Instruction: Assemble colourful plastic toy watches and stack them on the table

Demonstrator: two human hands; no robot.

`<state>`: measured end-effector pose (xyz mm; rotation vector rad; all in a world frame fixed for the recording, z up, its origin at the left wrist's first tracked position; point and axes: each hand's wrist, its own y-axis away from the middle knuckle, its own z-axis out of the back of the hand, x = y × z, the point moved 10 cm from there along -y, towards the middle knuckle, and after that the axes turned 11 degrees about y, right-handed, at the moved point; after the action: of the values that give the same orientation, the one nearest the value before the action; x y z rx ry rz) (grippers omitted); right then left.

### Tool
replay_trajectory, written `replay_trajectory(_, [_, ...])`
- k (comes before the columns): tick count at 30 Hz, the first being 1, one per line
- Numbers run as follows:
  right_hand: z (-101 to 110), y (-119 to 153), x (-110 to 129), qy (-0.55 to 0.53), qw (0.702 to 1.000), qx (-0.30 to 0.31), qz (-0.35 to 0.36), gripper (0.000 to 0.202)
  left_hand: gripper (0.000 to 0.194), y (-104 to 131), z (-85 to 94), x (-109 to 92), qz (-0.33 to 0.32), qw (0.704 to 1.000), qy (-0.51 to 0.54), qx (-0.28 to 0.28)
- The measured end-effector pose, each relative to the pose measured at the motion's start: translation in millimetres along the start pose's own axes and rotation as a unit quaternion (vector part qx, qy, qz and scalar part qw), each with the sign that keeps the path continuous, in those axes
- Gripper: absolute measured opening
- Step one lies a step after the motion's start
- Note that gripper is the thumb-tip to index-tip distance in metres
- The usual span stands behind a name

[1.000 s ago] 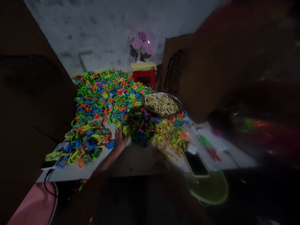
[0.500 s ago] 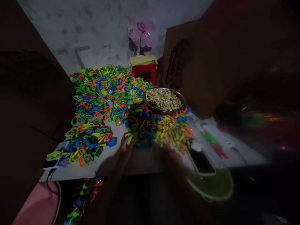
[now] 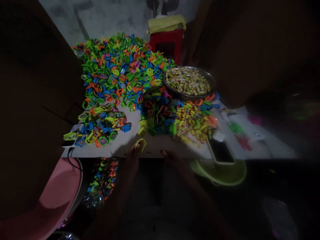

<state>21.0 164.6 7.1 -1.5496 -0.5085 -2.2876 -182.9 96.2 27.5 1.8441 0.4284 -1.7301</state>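
Note:
At the table's front edge, my left hand (image 3: 133,155) is closed on a yellow toy watch (image 3: 140,144), whose looped strap sticks up past the fingers. To its right, my right hand (image 3: 173,159) pinches a small yellow piece with a reddish end (image 3: 163,152), much like the loose candies. Those small yellow candies (image 3: 191,121) lie heaped beyond my right hand. Past my left hand is a heap of toy watches (image 3: 120,73) in green, blue, orange and yellow. A smaller group of watches (image 3: 103,128) lies left of it, some with yellow pieces showing among them.
A metal bowl (image 3: 212,81) of wrapped candies stands behind the loose ones. At right a phone (image 3: 221,151) lies with a white case (image 3: 218,135) by its top. Below the edge are a pink basin (image 3: 62,186) and a yellow-green basin (image 3: 230,176). A red stool (image 3: 178,43) stands behind.
My view has tipped downward. My right hand has come from the candy heap toward my left, now with a small yellow piece. My left hand still holds the yellow watch, nearer the edge.

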Motion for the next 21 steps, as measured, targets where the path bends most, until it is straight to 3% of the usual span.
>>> replay_trajectory(3, [-15, 14, 35, -0.039, 0.997, 0.057, -0.023, 0.031, 0.051, 21, -10.0, 4, 0.048, 0.996, 0.044, 0.054])
replay_trajectory(5, [-14, 20, 58, -0.024, 0.999, 0.046, -0.007, 0.028, 0.046, 37, -15.1, 2, 0.043, 0.994, 0.031, 0.1])
replay_trajectory(8, [-12, 25, 67, 0.026, 1.0, 0.011, -0.011, 0.025, 0.043, 57, -15.8, -2, 0.027, 0.99, -0.002, 0.136])
replay_trajectory(11, [-16, 30, 66, 0.028, 1.0, 0.001, 0.011, 0.023, 0.044, 59, -14.2, -1, 0.04, 0.992, 0.004, 0.119])
replay_trajectory(16, [-7, 39, 66, -0.009, 0.997, -0.072, 0.035, 0.019, 0.055, 54, -15.9, -14, 0.045, 0.995, 0.039, 0.085])
replay_trajectory(21, [-6, 44, 77, 0.013, 0.995, -0.08, 0.063, 0.018, 0.042, 67, -13.9, -33, 0.033, 0.993, 0.067, 0.095])
